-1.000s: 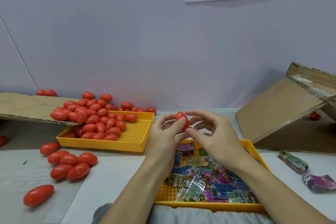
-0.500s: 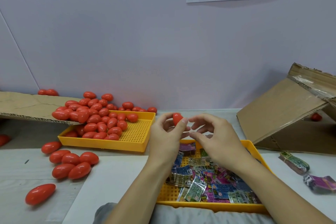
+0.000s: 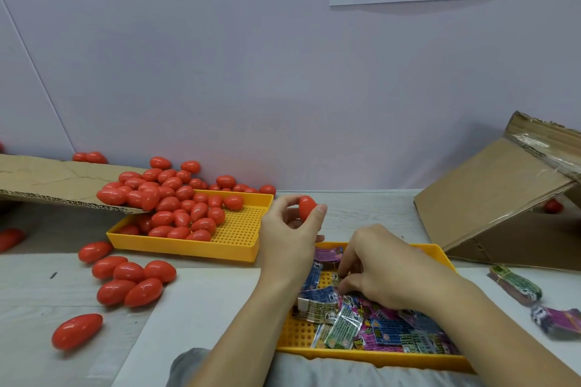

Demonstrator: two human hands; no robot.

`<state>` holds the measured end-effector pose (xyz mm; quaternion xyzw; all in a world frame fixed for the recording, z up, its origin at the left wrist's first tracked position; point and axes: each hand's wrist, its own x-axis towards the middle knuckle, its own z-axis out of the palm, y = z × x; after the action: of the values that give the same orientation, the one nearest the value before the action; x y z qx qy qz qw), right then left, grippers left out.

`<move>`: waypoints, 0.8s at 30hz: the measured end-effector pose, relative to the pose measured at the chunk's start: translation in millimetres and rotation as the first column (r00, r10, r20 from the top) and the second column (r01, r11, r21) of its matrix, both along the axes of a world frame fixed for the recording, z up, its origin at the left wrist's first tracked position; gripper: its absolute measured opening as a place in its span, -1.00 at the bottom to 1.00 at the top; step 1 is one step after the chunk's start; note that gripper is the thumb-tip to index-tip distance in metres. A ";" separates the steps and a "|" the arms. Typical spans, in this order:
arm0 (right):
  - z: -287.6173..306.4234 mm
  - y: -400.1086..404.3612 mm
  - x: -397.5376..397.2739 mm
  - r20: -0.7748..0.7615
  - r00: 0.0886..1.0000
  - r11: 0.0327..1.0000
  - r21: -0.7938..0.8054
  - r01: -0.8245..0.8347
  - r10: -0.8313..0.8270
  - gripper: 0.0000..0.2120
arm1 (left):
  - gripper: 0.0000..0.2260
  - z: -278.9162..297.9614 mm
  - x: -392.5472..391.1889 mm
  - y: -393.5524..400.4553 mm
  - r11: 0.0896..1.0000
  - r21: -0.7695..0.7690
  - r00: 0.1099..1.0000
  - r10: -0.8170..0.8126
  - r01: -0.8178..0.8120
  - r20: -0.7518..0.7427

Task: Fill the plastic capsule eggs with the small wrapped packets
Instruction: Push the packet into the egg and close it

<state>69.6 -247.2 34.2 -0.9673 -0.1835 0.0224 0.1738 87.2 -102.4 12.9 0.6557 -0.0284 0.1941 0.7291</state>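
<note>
The left hand (image 3: 290, 229) is holding up a red capsule egg (image 3: 306, 208), pinching it above the packet tray (image 3: 440, 256); the right hand (image 3: 386, 273) is reaching down into that tray, fingers curling among the packets.

Your open lane was the bare tabletop (image 3: 361, 213) between the two yellow trays | left tray (image 3: 239, 248) heaped with red eggs (image 3: 176, 201), cardboard ramp (image 3: 47, 179) overhanging it | loose eggs (image 3: 132, 279) littered your left | tilted cardboard box (image 3: 490, 198) walled your right
</note>
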 end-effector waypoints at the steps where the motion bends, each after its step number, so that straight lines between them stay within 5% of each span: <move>1: 0.0 0.0 -0.2 0.010 1.000 1.000 -0.007 -0.010 0.010 -0.85 | -0.84 0.2 0.0 0.2 1.000 0.004 1.000 0.000 0.000 0.000; 6: -1.8 -3.3 1.5 0.080 0.996 0.999 0.039 -0.037 0.034 -0.82 | -0.85 0.9 -0.6 0.3 1.000 0.012 1.000 -0.003 0.003 -0.007; 10: 0.5 -6.1 7.0 0.166 0.985 0.959 0.285 -0.013 -0.036 -0.85 | -0.84 0.1 -0.4 1.1 0.999 0.042 1.000 0.002 -0.002 -0.014; 16: 0.0 -8.5 10.1 0.015 0.977 0.687 0.713 0.139 -0.213 -0.87 | -0.87 0.7 -1.2 1.5 0.996 0.085 1.000 0.004 -0.002 -0.017; 24: -1.9 -10.5 14.0 -0.181 0.967 0.436 0.867 0.243 -0.178 -0.88 | -0.87 1.0 -4.6 -1.8 0.980 0.069 0.976 -0.177 0.187 -0.130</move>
<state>83.6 -257.7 32.3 -0.7514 -0.0414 -0.0673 0.6550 82.6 -104.2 13.9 0.6900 -0.0512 0.0843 0.7170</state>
